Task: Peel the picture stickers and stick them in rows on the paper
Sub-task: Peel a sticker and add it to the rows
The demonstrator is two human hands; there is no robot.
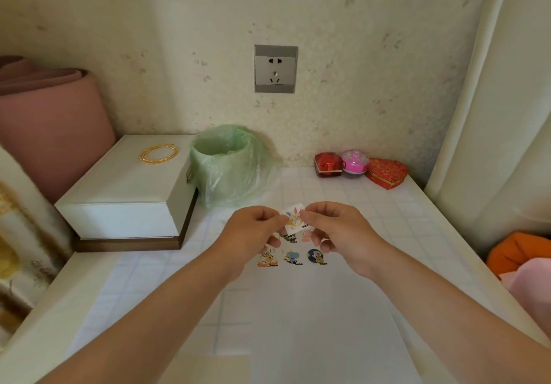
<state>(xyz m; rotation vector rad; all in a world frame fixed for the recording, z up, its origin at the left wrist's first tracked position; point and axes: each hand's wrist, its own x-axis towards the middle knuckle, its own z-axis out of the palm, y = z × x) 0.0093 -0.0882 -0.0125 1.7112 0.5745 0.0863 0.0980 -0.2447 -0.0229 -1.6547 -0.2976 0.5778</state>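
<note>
Both hands, left (253, 228) and right (334, 228), pinch the rabbit sticker (293, 218) above the paper (298, 309), over stuck rows. Risk: sticker curls onto itself or tears if peeled unevenly.

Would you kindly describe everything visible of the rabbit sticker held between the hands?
The rabbit sticker is a small white rectangle printed with a cartoon rabbit in blue, pink and yellow. It is held tilted above the paper, pinched on its left by the left hand and on its right by the right hand.
</note>
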